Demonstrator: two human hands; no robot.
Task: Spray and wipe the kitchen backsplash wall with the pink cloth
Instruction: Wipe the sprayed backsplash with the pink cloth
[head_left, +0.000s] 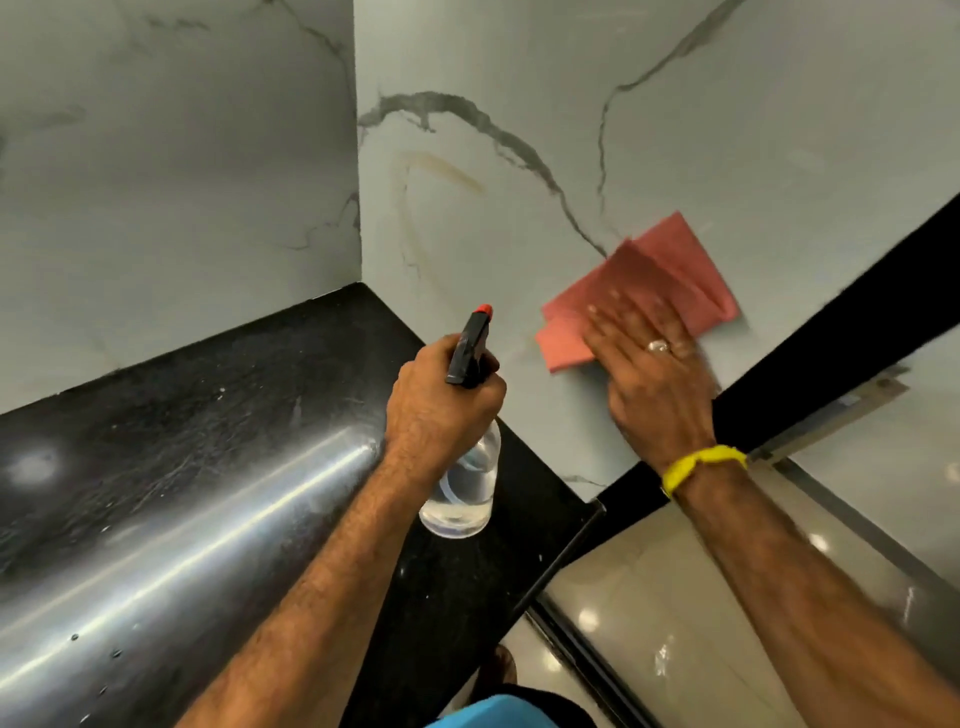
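Glossy black speckled tabletop (208, 467) nearest. Left hand (441, 405) is closed around a clear spray bottle (462, 483), hiding its neck. Right hand (654, 374), flat and motion-blurred, presses the folded pink cloth (649, 280) against the veined marble-look backsplash wall (519, 104).

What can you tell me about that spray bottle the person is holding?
The spray bottle has a clear, rounded body, seemingly plastic, that looks partly filled with clear liquid, and a black trigger head tipped by a small red nozzle. The left hand grips its neck, hiding the middle. It hangs in the air above the black counter, roughly upright, nozzle aimed toward the marble-look wall. Only the hand touches it.
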